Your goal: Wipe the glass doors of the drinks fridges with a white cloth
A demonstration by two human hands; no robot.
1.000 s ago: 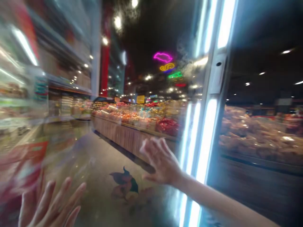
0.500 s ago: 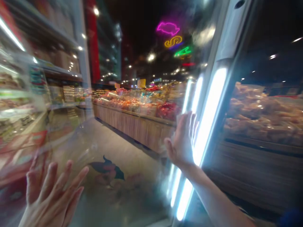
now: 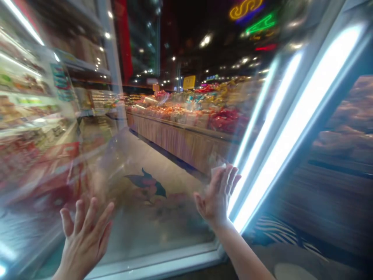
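Note:
A large clear glass pane (image 3: 175, 217) in a metal frame stands before me, showing faint reflections. At the lower left, my left hand (image 3: 86, 241) is open, fingers spread and palm toward the pane. My right hand (image 3: 215, 202) is raised near the pane's right edge, fingers stretched out, beside a bright light tube (image 3: 297, 124). A pale patch lies by its fingertips; I cannot tell whether it is a reflection or a thing. Whether either palm touches the glass is not clear.
Beyond the glass, a long wood-sided counter (image 3: 180, 140) holds heaped packaged goods (image 3: 227, 118). Lit shelves (image 3: 32, 101) stand on the left. A dark leaf-shaped figure (image 3: 148, 184) shows low in the pane. The bottom frame rail (image 3: 163, 258) runs below. Neon signs (image 3: 259, 24) glow above.
The view has tilted down and turned, bringing the bottom rail into sight. The light tube appears more slanted and larger. My left hand appears further right, my right hand lower; both remain open.

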